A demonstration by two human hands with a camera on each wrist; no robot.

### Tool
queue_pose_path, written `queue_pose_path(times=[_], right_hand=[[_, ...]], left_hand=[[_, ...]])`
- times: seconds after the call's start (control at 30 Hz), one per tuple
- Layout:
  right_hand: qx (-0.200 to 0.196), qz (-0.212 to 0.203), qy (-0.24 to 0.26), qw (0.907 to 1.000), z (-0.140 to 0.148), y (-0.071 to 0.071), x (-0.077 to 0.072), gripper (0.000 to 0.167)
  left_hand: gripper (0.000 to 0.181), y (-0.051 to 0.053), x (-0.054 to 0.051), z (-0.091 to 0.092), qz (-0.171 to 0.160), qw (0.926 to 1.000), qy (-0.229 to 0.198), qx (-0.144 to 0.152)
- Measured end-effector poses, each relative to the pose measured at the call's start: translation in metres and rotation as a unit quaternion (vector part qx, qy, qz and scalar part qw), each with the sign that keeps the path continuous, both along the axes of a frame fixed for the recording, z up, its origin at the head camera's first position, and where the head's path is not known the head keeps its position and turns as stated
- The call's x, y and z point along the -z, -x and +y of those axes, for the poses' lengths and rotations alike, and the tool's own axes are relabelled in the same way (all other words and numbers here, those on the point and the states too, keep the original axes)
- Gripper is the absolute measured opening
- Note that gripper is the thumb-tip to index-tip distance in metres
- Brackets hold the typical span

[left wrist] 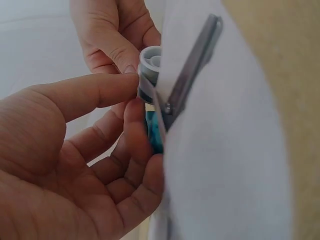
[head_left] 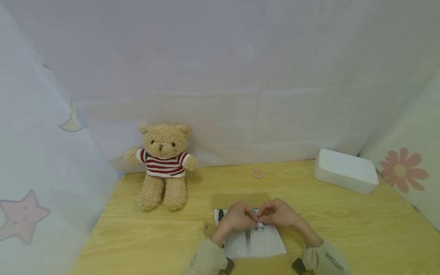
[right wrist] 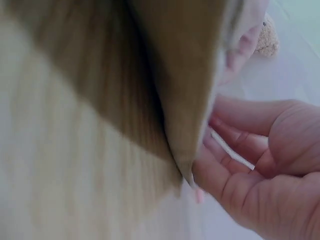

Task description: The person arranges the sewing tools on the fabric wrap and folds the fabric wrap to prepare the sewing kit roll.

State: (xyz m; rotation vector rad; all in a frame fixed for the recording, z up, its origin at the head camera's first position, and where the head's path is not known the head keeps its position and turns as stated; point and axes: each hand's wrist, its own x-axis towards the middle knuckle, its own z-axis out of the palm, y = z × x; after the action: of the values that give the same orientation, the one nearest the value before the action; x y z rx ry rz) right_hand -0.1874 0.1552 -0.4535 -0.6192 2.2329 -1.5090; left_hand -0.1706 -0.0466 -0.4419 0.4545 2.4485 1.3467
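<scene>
A small white-rimmed spool [head_left: 260, 227] is between my hands above a white sheet [head_left: 268, 244]. In the left wrist view, my left hand [left wrist: 85, 150] pinches the near side of the spool [left wrist: 151, 70], its lower fingers curled beside a teal item [left wrist: 154, 131]. My right hand [left wrist: 112, 37] grips the spool from behind, thumb tip at its rim. Metal scissors [left wrist: 192, 65] lie beside the spool on the white surface. In the right wrist view, a brown panel [right wrist: 185, 90] hides what the fingertips of my right hand [right wrist: 270, 150] hold.
A teddy bear [head_left: 164, 164] in a striped shirt sits at the back left of the wooden table [head_left: 137, 236]. A pink ring [head_left: 257, 173] lies behind my hands, and a white box [head_left: 345, 170] stands at the back right. Dark objects [head_left: 221, 215] lie by the sheet's left edge.
</scene>
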Motion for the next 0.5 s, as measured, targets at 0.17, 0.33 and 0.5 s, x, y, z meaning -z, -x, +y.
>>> queue_pose_path(times=[0.17,0.33,0.5], right_hand=[[0.022,-0.014,0.013,0.9996,0.006,0.005,-0.01,0.02],[0.037,-0.036,0.02,0.9985,0.013,0.022,-0.023,0.028],[0.067,-0.045,0.009,0.9967,0.025,0.042,-0.023,0.029]], left_hand=[[0.012,-0.017,-0.011,-0.019,0.007,0.9978,-0.065,0.0],[0.021,-0.051,-0.021,-0.056,-0.086,0.9852,-0.146,-0.028],[0.027,-0.087,-0.007,-0.092,-0.128,0.9787,-0.139,-0.08]])
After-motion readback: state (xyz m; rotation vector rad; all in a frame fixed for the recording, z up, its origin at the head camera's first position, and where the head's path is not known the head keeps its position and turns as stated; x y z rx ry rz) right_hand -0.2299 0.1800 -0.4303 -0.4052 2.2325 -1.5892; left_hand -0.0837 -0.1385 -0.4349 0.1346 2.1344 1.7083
